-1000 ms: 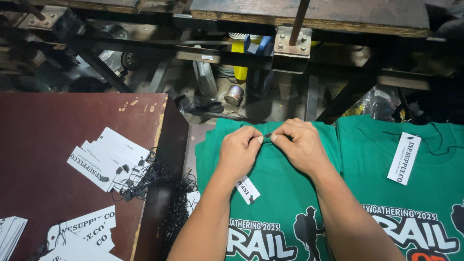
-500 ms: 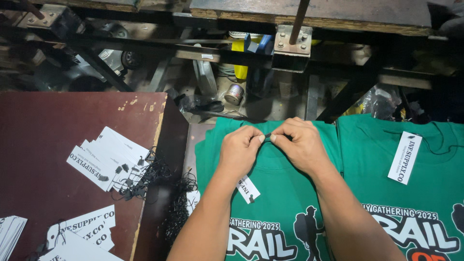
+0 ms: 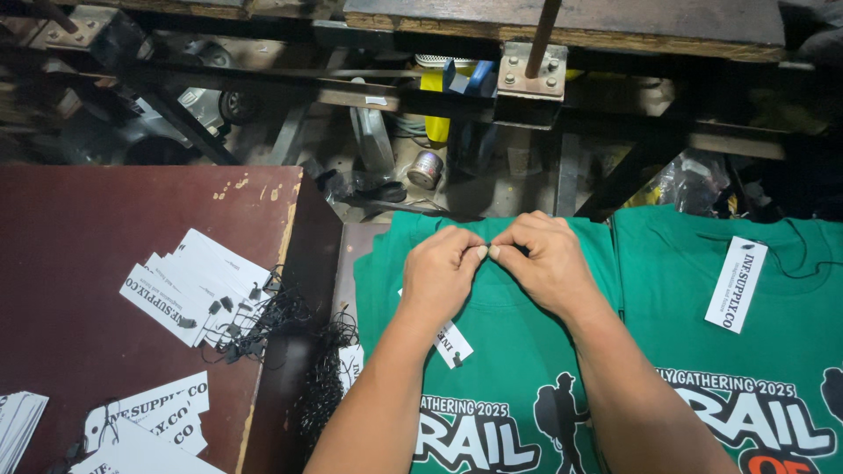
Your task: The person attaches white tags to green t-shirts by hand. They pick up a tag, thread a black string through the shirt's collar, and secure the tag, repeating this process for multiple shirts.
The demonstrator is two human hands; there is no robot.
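Observation:
A green printed T-shirt (image 3: 509, 351) lies flat in front of me, on top of a stack of the same shirts. My left hand (image 3: 443, 276) and my right hand (image 3: 540, 259) meet at its collar, fingertips pinched together on a thin black string. A white paper hang tag (image 3: 454, 344) hangs from that string below my left wrist. What the fingertips hold between them is too small to make out beyond the string.
A second green T-shirt (image 3: 755, 351) with a white tag (image 3: 736, 283) on it lies to the right. On the dark red table (image 3: 79, 263) at the left sit piles of white tags (image 3: 189, 285) with tangled black strings (image 3: 290, 325). Metal frame parts and clutter fill the back.

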